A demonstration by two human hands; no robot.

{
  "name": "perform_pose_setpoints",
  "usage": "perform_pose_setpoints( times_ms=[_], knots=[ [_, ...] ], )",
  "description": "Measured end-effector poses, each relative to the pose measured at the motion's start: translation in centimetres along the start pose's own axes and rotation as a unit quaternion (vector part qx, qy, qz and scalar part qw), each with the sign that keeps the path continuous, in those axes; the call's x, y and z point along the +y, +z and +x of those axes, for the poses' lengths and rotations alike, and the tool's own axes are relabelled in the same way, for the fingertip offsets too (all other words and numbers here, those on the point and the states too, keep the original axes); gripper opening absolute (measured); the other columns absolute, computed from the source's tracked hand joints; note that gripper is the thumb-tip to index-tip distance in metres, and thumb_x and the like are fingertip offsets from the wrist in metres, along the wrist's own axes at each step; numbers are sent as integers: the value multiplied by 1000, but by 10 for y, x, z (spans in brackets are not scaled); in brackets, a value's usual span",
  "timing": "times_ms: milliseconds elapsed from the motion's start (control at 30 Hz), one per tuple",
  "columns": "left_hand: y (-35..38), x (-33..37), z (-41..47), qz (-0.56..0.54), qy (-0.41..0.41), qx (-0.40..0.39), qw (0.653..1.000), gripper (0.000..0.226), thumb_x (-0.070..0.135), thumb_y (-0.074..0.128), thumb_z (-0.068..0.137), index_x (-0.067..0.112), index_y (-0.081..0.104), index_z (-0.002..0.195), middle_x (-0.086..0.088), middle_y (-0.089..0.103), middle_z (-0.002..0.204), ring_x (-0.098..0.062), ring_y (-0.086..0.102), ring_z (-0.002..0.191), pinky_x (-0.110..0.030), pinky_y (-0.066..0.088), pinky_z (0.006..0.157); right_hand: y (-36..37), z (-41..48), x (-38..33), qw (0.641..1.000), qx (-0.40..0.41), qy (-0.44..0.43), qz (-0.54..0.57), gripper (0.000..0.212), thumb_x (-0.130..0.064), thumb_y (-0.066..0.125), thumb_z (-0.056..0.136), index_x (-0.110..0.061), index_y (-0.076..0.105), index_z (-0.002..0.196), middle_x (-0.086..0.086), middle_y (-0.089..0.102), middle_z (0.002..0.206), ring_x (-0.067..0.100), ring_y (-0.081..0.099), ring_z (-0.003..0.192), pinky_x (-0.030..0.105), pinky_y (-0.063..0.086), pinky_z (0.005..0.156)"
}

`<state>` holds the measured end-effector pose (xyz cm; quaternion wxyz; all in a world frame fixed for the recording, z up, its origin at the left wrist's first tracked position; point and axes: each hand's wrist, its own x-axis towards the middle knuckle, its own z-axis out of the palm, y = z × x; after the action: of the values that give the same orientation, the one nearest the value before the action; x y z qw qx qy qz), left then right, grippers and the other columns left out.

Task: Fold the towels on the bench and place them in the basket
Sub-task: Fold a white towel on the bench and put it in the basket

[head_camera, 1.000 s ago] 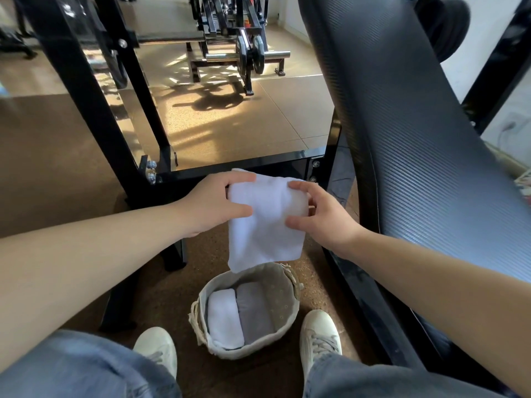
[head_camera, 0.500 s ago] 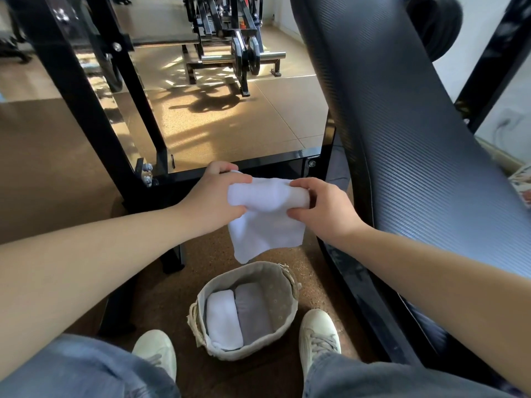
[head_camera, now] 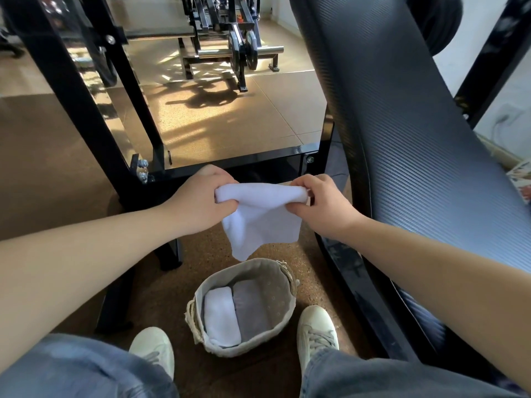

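A white towel [head_camera: 264, 222] hangs in the air between my hands, its top edge rolled over into a thick band and its lower part drooping to a corner. My left hand [head_camera: 201, 202] grips the left end of that band, and my right hand [head_camera: 321, 205] grips the right end. Directly below, on the floor between my shoes, stands a small grey fabric basket [head_camera: 283, 282]. Inside it lie a folded white towel [head_camera: 221, 317] and a folded grey towel [head_camera: 250, 305] side by side. The dark padded bench [head_camera: 416, 139] slopes up on the right.
A black steel frame [head_camera: 86, 116] with a crossbar stands just behind my hands. My white shoes [head_camera: 316, 331] flank the basket on the cork floor. A weight machine [head_camera: 238, 50] stands farther back on the sunlit tiles.
The towel hung flat and long a second ago; its top edge has since been rolled down, so it hangs shorter. Both hands have curled tighter round the rolled edge.
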<state>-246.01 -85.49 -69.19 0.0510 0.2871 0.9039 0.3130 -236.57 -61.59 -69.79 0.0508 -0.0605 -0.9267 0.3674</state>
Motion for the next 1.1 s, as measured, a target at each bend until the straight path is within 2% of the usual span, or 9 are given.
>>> perform_pose_setpoints(
  times_ms=[200,333,433,533,667,800,900,1000,1100],
  knots=[
    [-4,-5,-1,-80,-37,-2,996,31,31,61,100,34,55,130,19,59,118,-6,55,113,-19,42,85,0,-1,-5,985,-31,70,153,38,-29,60,101,-23,46,136,-8,60,114,7,62,100,16,51,68],
    [-2,-6,-2,-148,-58,3,987,42,30,60,101,37,46,140,7,60,130,-10,56,120,-32,47,100,2,-2,-5,964,-17,109,242,43,-28,58,103,-23,41,142,-6,61,115,13,66,100,25,58,75],
    [0,-4,-4,-172,-54,1,984,36,30,58,102,47,41,129,1,67,116,-14,66,104,-35,53,91,5,-3,-5,962,13,122,245,46,-28,61,101,-25,41,143,-5,63,113,14,68,98,31,61,79],
    [-2,-1,-4,-152,-32,19,988,20,27,54,104,42,51,118,10,62,114,-9,61,100,-28,48,81,5,-5,-7,963,35,105,245,49,-27,61,101,-29,40,145,-4,60,117,13,67,99,30,60,79],
    [-3,3,-5,-130,-31,23,991,22,25,47,107,39,62,103,25,55,108,0,51,100,-24,38,82,5,-7,-8,984,26,6,174,43,-22,56,103,-33,44,143,-3,47,143,18,65,108,39,62,85],
    [-3,1,-5,-133,-44,-9,990,31,27,61,100,30,63,131,15,48,142,-9,41,135,-31,37,110,2,-7,-5,997,7,-70,32,48,-18,69,94,-30,58,140,-9,26,163,17,34,146,31,37,112],
    [-4,-2,-4,-85,-37,-23,995,61,32,81,84,29,58,140,8,38,155,-13,39,140,-41,37,117,2,-9,-8,995,17,-89,-35,59,-13,74,89,-22,56,144,-6,33,162,13,33,145,19,27,111],
    [-3,-2,-3,-31,-5,-20,999,71,32,85,79,29,55,144,8,38,155,-9,35,141,-33,31,115,4,-11,-9,991,52,-102,-71,58,-14,76,86,-20,58,141,0,48,151,20,45,138,30,36,113],
    [-3,1,-2,22,21,-24,999,78,33,85,78,29,50,147,9,39,152,-7,34,137,-25,25,106,4,-11,-8,988,74,-101,-94,56,-14,78,84,-19,60,137,3,54,142,25,52,129,26,38,104]
  ],
)
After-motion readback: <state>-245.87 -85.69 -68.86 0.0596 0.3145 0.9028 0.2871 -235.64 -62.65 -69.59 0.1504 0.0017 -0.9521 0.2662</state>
